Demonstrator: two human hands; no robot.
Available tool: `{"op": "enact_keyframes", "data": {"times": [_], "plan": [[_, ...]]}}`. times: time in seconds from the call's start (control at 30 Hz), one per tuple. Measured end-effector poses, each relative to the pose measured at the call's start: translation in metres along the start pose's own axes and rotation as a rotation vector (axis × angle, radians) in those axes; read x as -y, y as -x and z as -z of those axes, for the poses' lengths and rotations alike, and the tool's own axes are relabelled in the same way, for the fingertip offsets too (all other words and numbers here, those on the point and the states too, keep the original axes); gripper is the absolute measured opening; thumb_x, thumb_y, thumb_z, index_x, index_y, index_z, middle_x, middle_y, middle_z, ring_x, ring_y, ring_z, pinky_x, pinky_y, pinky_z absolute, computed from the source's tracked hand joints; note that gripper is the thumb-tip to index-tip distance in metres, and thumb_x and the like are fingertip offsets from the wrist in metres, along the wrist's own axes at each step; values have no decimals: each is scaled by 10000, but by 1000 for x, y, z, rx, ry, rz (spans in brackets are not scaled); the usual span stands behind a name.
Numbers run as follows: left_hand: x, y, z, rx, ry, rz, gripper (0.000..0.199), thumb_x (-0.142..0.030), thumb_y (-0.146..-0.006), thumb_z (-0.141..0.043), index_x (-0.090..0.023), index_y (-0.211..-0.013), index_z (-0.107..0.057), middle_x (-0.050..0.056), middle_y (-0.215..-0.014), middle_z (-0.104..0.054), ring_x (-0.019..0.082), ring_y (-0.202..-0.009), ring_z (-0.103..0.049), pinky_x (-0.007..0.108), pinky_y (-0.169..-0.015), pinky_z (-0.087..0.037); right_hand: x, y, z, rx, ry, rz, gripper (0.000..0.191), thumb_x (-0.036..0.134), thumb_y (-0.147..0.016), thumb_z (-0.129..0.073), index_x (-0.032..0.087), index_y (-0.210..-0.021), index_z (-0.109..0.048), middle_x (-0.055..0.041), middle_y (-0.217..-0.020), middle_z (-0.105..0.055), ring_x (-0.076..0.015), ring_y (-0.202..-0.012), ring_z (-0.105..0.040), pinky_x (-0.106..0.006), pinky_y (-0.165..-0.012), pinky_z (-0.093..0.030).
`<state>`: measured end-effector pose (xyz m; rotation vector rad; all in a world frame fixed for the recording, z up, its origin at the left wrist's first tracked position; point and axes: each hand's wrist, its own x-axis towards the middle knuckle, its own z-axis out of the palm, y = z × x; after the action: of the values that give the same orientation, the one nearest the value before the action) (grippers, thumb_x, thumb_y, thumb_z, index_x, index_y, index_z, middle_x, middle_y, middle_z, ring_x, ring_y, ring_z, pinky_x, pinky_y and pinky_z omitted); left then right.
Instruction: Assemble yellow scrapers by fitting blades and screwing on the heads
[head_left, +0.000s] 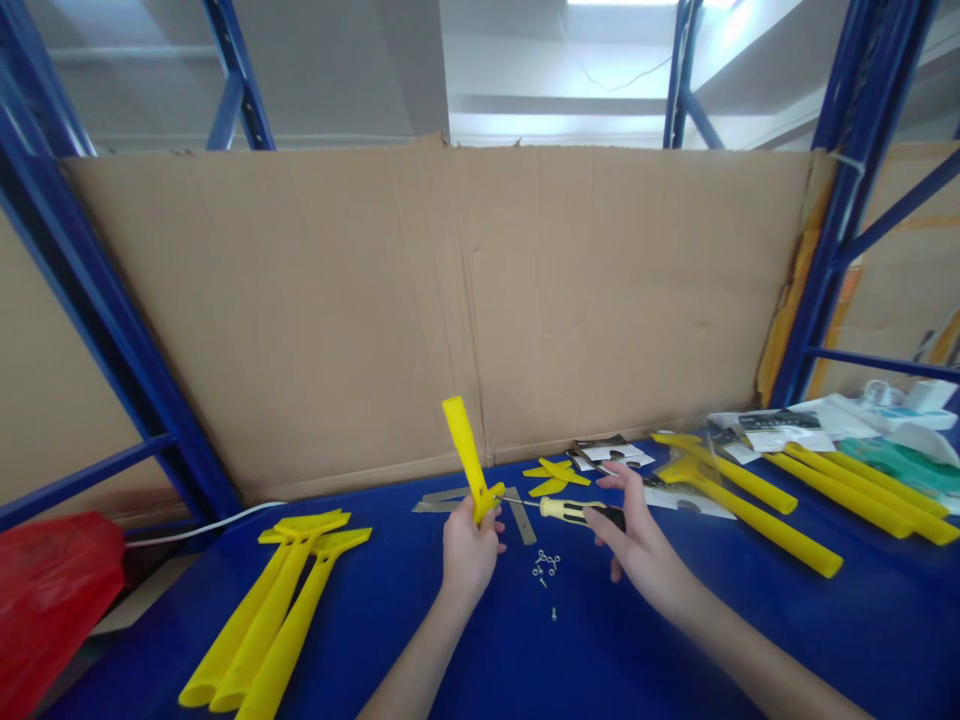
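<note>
My left hand [469, 550] is closed around the head end of a yellow plastic scraper handle [465, 445], whose tube points up and slightly left. In my right hand [637, 535] is a screwdriver [574, 511] with a cream and black grip, held loosely with some fingers lifted. The screwdriver's shaft runs left to the scraper head, and its tip meets the head by my left fingers. Flat metal blades [523, 517] lie behind and beside my left hand. Small nuts and screws [547, 565] are scattered on the blue tabletop between my hands.
Several yellow scraper handles [289, 600] lie at left, others [757, 515] at right near plastic packets [787, 430]. Small yellow pieces [556, 477] sit behind the blades. Cardboard [337, 320] walls the back between blue rack posts [832, 230]. A red bag [64, 600] is far left.
</note>
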<state>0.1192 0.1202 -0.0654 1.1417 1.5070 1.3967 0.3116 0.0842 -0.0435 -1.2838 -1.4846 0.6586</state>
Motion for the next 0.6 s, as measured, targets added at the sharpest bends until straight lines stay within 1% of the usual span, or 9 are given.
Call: {"op": "enact_keyframes", "data": {"times": [0.03, 0.13, 0.2, 0.27, 0.33, 0.4, 0.47, 0.53, 0.6], "plan": [[0, 0, 0, -1, 1, 5, 206, -9, -744, -572, -122, -910, -617, 49, -807, -655, 97, -568, -590, 173, -407, -473, 0, 0, 0, 28, -46, -12, 469, 421, -808, -488, 277, -1214, -304, -30, -969, -563, -93, -448, -507, -209, -311, -377], [0, 0, 0, 17, -12, -8, 195, -6, -733, -585, -125, -882, -621, 41, -786, -655, 96, -563, -589, 165, -404, -464, 0, -1, -1, 45, -108, -66, 381, 479, -843, -403, 259, -1151, -364, 2, -860, -548, -68, -404, -442, -191, -303, -358], [-1, 0, 0, 9, 9, 3, 195, -9, -729, -598, -129, -882, -616, 36, -774, -654, 93, -562, -590, 161, -406, -463, -1, -1, -1, 42, -136, -102, 441, 513, -823, -426, 276, -1185, -341, -16, -937, -540, -82, -458, -489, -181, -289, -354], [-1, 0, 0, -8, 45, 32, 189, -16, -735, -600, -126, -888, -604, 36, -772, -651, 89, -556, -587, 163, -409, -468, -2, -1, -2, 90, -192, -114, 546, 511, -764, -520, 308, -1218, -298, -31, -1044, -519, -95, -501, -524, -177, -267, -338], [-1, 0, 0, 2, 49, 33, 182, -18, -742, -596, -124, -889, -602, 37, -778, -649, 86, -551, -585, 163, -406, -468, -3, -2, -3, 102, -206, -108, 482, 508, -768, -514, 287, -1163, -349, -13, -956, -541, -74, -430, -472, -175, -261, -309], [0, -1, 0, 25, 13, -1, 184, -16, -743, -591, -124, -890, -607, 39, -785, -649, 87, -553, -585, 163, -401, -468, -4, -3, -3, 41, -169, -119, 390, 523, -819, -423, 255, -1101, -404, 2, -838, -546, -55, -366, -408, -178, -266, -296], [2, -1, 0, 27, 0, -20, 186, -19, -746, -587, -122, -900, -606, 42, -795, -648, 89, -552, -587, 171, -404, -476, -5, -4, -4, -10, -154, -139, 436, 524, -819, -424, 265, -1166, -374, -30, -922, -551, -77, -415, -467, -185, -271, -320], [3, -2, 0, 13, 21, -9, 184, -30, -749, -593, -118, -911, -600, 44, -799, -648, 87, -547, -588, 176, -413, -486, -5, -4, -4, 22, -180, -127, 563, 488, -763, -524, 303, -1243, -295, -57, -1068, -524, -106, -501, -529, -190, -270, -337], [5, -3, 0, 13, 35, -1, 195, -37, -751, -598, -118, -928, -597, 43, -799, -649, 82, -545, -588, 170, -419, -488, -5, -4, -4, 57, -180, -86, 529, 451, -746, -550, 284, -1204, -344, -39, -1007, -547, -99, -487, -502, -191, -292, -344]]}}
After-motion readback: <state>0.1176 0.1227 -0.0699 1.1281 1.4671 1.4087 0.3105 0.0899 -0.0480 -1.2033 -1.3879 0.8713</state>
